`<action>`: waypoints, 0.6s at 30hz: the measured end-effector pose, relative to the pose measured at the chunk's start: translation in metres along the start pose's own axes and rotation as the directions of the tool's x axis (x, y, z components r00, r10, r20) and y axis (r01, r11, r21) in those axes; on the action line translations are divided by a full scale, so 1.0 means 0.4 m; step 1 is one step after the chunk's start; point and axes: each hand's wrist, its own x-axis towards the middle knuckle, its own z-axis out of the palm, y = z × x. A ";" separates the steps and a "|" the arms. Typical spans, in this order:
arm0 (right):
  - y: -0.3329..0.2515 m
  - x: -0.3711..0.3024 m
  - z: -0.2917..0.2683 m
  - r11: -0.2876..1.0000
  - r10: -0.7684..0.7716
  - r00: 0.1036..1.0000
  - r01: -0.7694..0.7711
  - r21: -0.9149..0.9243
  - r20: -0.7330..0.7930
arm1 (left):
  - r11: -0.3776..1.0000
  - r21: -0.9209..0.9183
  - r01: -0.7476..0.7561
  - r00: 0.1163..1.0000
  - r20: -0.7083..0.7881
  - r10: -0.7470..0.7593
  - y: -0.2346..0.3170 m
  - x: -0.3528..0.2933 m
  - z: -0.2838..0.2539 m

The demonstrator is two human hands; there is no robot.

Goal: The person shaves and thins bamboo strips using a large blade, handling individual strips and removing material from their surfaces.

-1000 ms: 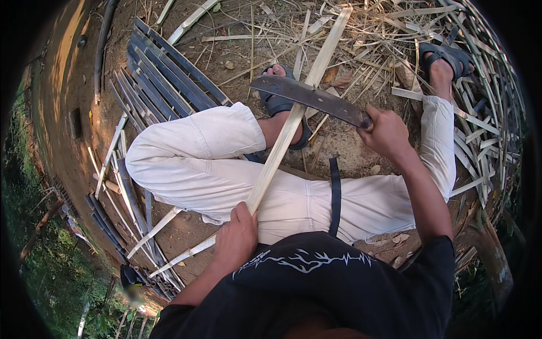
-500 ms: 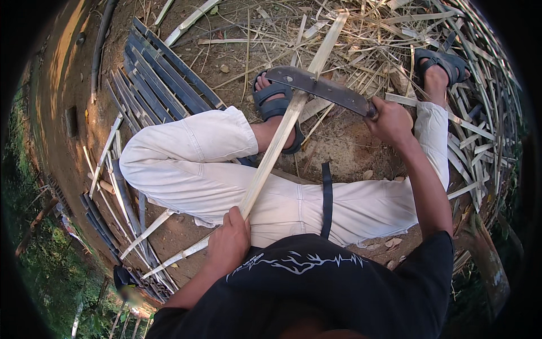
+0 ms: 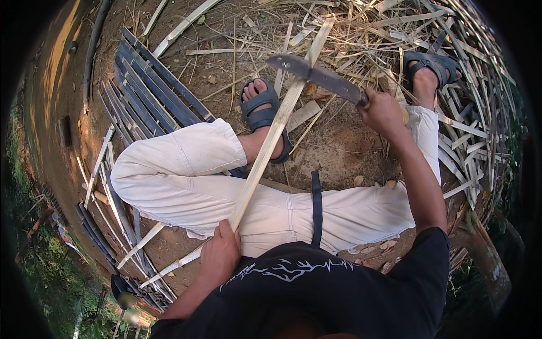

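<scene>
My left hand (image 3: 221,252) grips the near end of a long pale bamboo strip (image 3: 270,142), close to my waist. The strip slants up and to the right across my white trousers and past my sandalled foot (image 3: 263,116). In my right hand (image 3: 384,114) is the handle of a machete (image 3: 333,82) with a broad, dark blade that has small holes near its tip. Its blade lies across the upper part of the strip, the tip reaching past it to the left. Whether the edge bites into the bamboo I cannot tell.
Dark split bamboo pieces (image 3: 151,85) lie side by side at the upper left. Shavings (image 3: 350,34) litter the far ground, and a big heap of thin strips (image 3: 471,113) curves along the right. More poles and strips (image 3: 121,220) lie beside my left knee.
The machete has slid farther along the strip, away from my body, my right hand moving up with it. My left hand keeps its hold; the whole view has shifted slightly.
</scene>
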 end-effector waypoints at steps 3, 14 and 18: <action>0.033 0.073 -0.002 0.998 0.056 0.996 -0.058 -0.033 -0.067 | 1.000 0.000 0.014 1.000 -0.010 -0.014 -0.001 0.002 -0.017; 0.077 0.190 -0.012 0.992 0.124 0.992 -0.123 0.026 -0.036 | 0.998 -0.034 0.054 0.998 0.044 -0.052 0.003 0.004 -0.022; 0.174 0.242 0.022 0.958 0.285 0.957 -0.283 0.051 -0.056 | 0.998 -0.029 0.048 0.998 0.035 -0.047 0.004 -0.014 -0.008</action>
